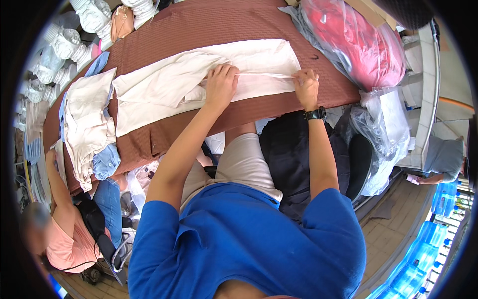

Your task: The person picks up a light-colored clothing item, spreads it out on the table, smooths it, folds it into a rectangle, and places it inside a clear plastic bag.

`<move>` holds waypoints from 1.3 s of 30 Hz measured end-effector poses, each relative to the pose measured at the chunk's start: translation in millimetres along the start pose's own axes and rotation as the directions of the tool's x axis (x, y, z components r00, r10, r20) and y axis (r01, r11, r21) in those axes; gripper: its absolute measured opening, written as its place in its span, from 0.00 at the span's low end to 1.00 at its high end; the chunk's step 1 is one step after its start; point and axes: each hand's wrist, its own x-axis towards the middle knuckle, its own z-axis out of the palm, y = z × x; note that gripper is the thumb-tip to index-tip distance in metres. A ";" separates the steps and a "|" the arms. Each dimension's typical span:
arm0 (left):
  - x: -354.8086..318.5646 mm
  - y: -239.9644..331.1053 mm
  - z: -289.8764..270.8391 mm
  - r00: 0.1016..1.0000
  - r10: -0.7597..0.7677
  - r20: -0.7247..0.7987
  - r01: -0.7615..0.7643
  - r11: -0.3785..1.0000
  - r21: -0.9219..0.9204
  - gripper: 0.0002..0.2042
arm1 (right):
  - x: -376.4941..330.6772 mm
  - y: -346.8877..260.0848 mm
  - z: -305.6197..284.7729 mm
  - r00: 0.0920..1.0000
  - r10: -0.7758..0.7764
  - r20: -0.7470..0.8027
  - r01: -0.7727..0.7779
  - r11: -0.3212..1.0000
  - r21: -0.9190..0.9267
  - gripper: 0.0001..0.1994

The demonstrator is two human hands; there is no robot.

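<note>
Midway along the brown, woven-textured tablecloth [199, 32] lies a long cream fabric garment [154, 74], apparently trousers, flat towards the tablecloth's right but overlapped and creased towards its left, so straightening looks only partly done. Both forearms reach over the tablecloth's near edge: the left hand [221, 85], fingers curled, seems to pinch the garment mid-length, while the right hand [306, 88] pinches its edge, fingertips together.
</note>
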 end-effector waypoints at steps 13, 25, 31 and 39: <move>-8.3 24.9 18.5 0.949 0.100 0.299 -0.117 0.992 0.037 0.24 | 50.5 19.2 45.4 0.889 0.449 0.091 -0.431 0.886 -0.169 0.35; 20.0 34.6 66.8 0.969 0.083 0.233 -0.103 0.992 0.074 0.26 | 63.9 19.8 34.3 0.891 0.365 0.270 -0.412 0.900 0.142 0.23; 51.4 17.6 51.7 0.976 -0.005 0.217 -0.044 0.975 0.219 0.27 | 59.5 27.5 32.8 0.905 0.332 0.266 -0.389 0.898 0.204 0.21; 26.0 -4.6 69.9 0.979 0.106 0.175 -0.159 0.932 0.327 0.27 | 84.5 14.0 25.7 0.922 0.202 0.331 -0.350 0.801 0.486 0.19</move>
